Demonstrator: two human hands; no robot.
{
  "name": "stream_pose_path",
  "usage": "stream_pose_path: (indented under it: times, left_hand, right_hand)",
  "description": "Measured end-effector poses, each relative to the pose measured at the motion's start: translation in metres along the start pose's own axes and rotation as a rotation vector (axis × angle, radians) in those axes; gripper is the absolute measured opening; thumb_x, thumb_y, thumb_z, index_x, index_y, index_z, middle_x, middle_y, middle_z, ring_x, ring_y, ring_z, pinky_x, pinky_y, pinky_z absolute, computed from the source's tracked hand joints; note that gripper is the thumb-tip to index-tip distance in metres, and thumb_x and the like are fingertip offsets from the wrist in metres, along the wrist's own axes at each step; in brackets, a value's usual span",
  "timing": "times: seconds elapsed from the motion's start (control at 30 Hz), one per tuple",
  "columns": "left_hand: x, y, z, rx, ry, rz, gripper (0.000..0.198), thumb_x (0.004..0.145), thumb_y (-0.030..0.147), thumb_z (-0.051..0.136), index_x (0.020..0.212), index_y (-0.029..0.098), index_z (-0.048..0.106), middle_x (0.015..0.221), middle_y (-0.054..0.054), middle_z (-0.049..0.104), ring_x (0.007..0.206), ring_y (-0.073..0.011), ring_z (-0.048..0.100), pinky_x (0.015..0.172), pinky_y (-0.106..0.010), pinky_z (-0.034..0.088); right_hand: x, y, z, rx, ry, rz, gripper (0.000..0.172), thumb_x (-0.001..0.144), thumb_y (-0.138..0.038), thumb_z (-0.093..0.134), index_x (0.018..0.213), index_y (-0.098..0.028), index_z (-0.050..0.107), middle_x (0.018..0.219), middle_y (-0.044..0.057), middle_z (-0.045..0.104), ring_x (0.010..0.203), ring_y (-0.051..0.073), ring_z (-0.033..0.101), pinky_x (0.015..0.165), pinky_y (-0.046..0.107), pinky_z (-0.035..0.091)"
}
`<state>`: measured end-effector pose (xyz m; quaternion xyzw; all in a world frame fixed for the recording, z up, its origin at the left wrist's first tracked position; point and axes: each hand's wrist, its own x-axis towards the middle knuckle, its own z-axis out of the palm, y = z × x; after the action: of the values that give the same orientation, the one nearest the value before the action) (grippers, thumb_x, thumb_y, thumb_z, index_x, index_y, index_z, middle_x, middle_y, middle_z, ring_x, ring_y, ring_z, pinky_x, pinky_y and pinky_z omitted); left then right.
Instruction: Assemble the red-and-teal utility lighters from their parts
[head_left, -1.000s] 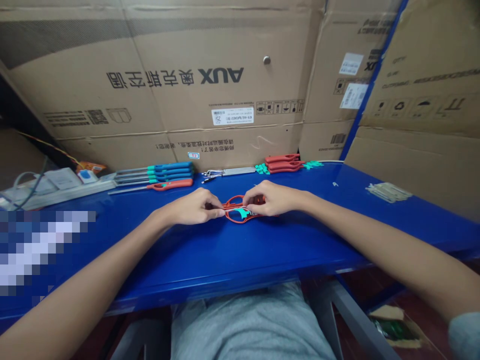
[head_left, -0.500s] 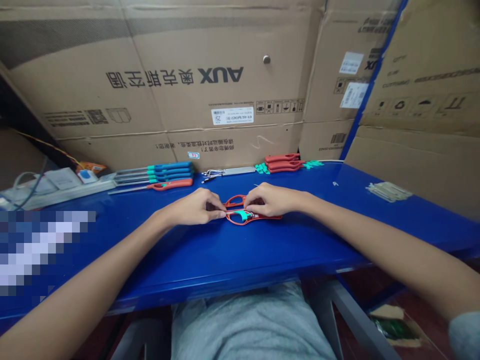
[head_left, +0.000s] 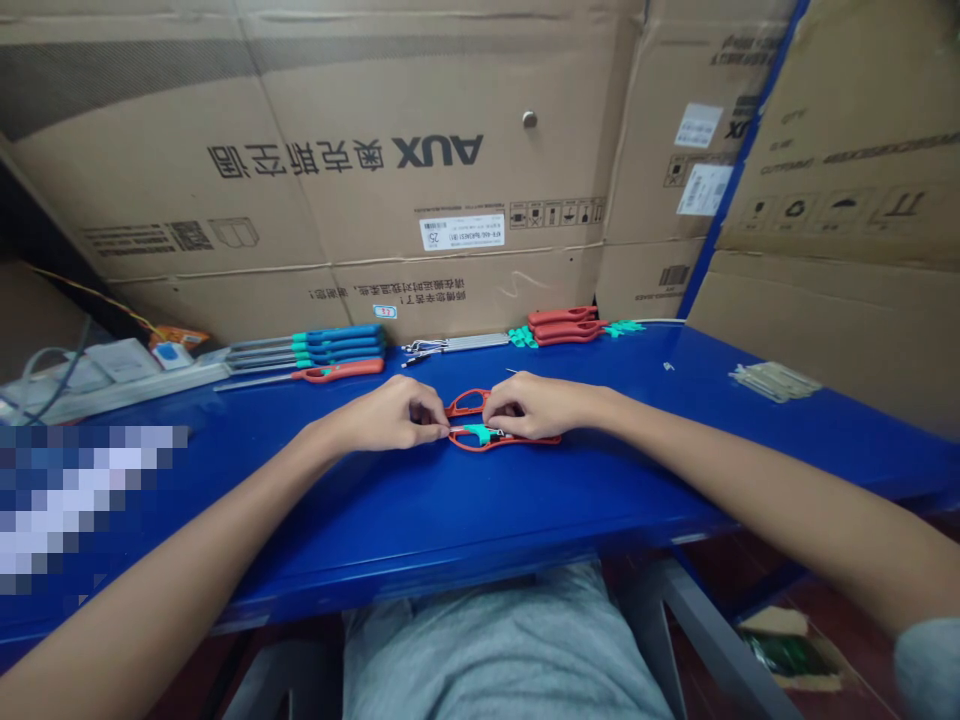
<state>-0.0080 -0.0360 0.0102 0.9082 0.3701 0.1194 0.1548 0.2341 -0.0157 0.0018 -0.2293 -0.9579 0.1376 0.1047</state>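
Two orange plastic handle shells (head_left: 480,420) with a teal trigger piece (head_left: 478,432) lie at the middle of the blue table (head_left: 465,510). My left hand (head_left: 390,415) pinches the left end of the near shell with closed fingers. My right hand (head_left: 532,405) rests over the right part, its fingertips pressed on the parts near the teal piece. A thin metal rod runs between the two hands along the near shell.
At the back lie a row of finished blue and orange long lighters (head_left: 322,350), metal tubes (head_left: 450,345), a stack of orange shells with teal pieces (head_left: 570,327), and small pale parts (head_left: 772,380) at right. Cardboard boxes (head_left: 420,160) wall the table's rear and right.
My right hand has slid slightly left and down onto the near shell, baring its right end. The left hand has barely moved.
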Motion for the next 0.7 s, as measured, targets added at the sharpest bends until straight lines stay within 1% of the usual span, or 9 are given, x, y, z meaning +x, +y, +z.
stream_pose_path:
  times: [0.17, 0.33, 0.4, 0.57, 0.7]
  left_hand:
    - [0.0004, -0.0005, 0.0009, 0.011, 0.005, 0.002, 0.017, 0.078, 0.024, 0.062, 0.082, 0.016, 0.075, 0.077, -0.004, 0.073, 0.068, -0.0142, 0.064, 0.063, -0.021, 0.047]
    - [-0.0001, 0.0003, 0.0007, 0.016, 0.000, -0.001, 0.017, 0.079, 0.025, 0.061, 0.081, 0.015, 0.075, 0.076, -0.003, 0.073, 0.067, -0.0137, 0.064, 0.062, -0.021, 0.047]
    - [-0.0002, 0.0009, 0.0010, 0.022, 0.002, 0.006, 0.017, 0.079, 0.025, 0.061, 0.081, 0.015, 0.075, 0.076, -0.003, 0.072, 0.067, -0.0134, 0.064, 0.062, -0.021, 0.046]
    - [0.0003, 0.0020, 0.0014, 0.046, 0.007, 0.019, 0.017, 0.079, 0.024, 0.060, 0.081, 0.015, 0.075, 0.077, -0.003, 0.072, 0.067, -0.0133, 0.063, 0.062, -0.021, 0.046]
    - [0.0001, 0.0030, 0.0015, 0.048, 0.006, 0.010, 0.017, 0.079, 0.025, 0.060, 0.082, 0.015, 0.074, 0.076, -0.003, 0.072, 0.066, -0.0136, 0.064, 0.061, -0.021, 0.046]
  right_hand:
    - [-0.0010, -0.0034, -0.0034, 0.000, 0.005, 0.002, 0.019, 0.087, -0.014, 0.053, 0.088, -0.012, 0.071, 0.076, 0.004, 0.069, 0.062, 0.010, 0.054, 0.061, 0.023, 0.039]
    - [-0.0010, -0.0039, -0.0065, 0.078, -0.035, 0.021, 0.018, 0.087, -0.017, 0.057, 0.093, -0.012, 0.073, 0.088, 0.007, 0.073, 0.073, 0.013, 0.061, 0.067, 0.023, 0.044]
    - [-0.0009, -0.0039, -0.0068, 0.078, -0.045, 0.038, 0.017, 0.086, -0.016, 0.058, 0.093, -0.012, 0.073, 0.088, 0.007, 0.073, 0.074, 0.013, 0.062, 0.068, 0.023, 0.044]
    - [-0.0010, -0.0030, -0.0036, 0.055, -0.002, 0.035, 0.016, 0.083, -0.014, 0.058, 0.089, -0.013, 0.072, 0.081, 0.005, 0.072, 0.066, 0.011, 0.059, 0.063, 0.022, 0.042]
    - [-0.0010, -0.0024, -0.0013, 0.053, 0.029, 0.018, 0.015, 0.083, -0.013, 0.056, 0.086, -0.012, 0.070, 0.074, 0.003, 0.068, 0.060, 0.010, 0.054, 0.059, 0.022, 0.039]
